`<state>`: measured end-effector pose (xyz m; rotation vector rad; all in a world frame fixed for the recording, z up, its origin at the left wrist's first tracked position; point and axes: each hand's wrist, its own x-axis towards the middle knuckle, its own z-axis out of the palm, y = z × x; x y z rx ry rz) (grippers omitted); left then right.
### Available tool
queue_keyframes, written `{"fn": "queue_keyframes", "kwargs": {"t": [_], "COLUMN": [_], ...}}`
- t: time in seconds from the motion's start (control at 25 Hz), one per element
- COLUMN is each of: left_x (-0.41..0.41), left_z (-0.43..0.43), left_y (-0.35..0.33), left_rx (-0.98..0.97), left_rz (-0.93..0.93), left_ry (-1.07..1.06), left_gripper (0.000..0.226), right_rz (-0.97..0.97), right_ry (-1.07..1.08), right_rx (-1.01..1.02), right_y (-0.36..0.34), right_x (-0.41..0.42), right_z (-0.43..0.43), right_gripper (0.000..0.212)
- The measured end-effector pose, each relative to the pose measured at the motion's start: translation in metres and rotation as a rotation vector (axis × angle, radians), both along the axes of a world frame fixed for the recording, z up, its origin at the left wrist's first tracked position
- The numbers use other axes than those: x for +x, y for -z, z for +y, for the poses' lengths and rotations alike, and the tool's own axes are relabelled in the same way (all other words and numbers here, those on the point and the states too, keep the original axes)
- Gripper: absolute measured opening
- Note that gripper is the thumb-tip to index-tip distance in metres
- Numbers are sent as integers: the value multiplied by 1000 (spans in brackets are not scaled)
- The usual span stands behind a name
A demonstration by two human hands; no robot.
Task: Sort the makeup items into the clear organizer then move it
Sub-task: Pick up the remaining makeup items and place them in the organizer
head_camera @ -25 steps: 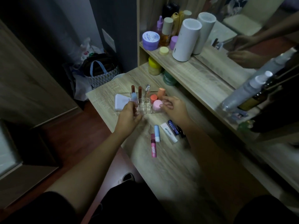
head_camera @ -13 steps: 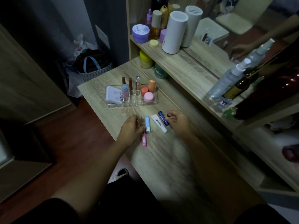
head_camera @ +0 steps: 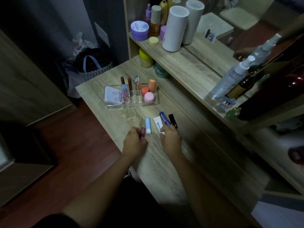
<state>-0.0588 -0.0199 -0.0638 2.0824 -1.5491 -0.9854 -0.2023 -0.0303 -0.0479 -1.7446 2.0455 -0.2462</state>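
A dim room, a pale wood-grain bench (head_camera: pixel 164 170) running from centre frame to the lower right, a shelf with jars and bottles above it at the upper right. The clear organizer (head_camera: pixel 131 97) sits on the bench just above centre, already holding a white compact, several upright lipsticks and some round pots.

A second ago both hands were up at the organizer; now they have come back down to the loose row of items below it. The left hand (head_camera: pixel 134 143) has its grip pinched around a pink tube (head_camera: pixel 142 133), which looks just lifted or about to be lifted off the bench. The right hand (head_camera: pixel 170 139) rests its fingertips on the near end of a white tube (head_camera: pixel 159 125), beside the dark blue stick (head_camera: pixel 164 118); whether it has truly closed on the tube cannot be told. A light blue stick (head_camera: pixel 148 125) and a black tube (head_camera: pixel 173 120) lie untouched.

So one drop-off appears done and the next pickup is under way. Sorting is perhaps past halfway; moving the organizer is not yet started.
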Motion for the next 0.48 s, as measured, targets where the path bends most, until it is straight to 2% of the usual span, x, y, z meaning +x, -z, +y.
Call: {"fn": "queue_keyframes", "kwargs": {"t": [0.28,0.36,0.48], "left_x": [15,18,24], "left_z": [5,0,-13], "left_y": [-5,-12,-29], "left_rx": [124,104,-34], "left_rz": [-29,74,223], "left_ry": [10,-41,-123], "left_gripper": [46,43,23], "right_rz": [-214,-307,-444], "right_ry": [101,126,218], "right_rx": [57,16,-44], "right_y": [5,2,-9], "right_x": [2,4,8], "right_z": [11,11,3], "right_gripper": [56,45,19]}}
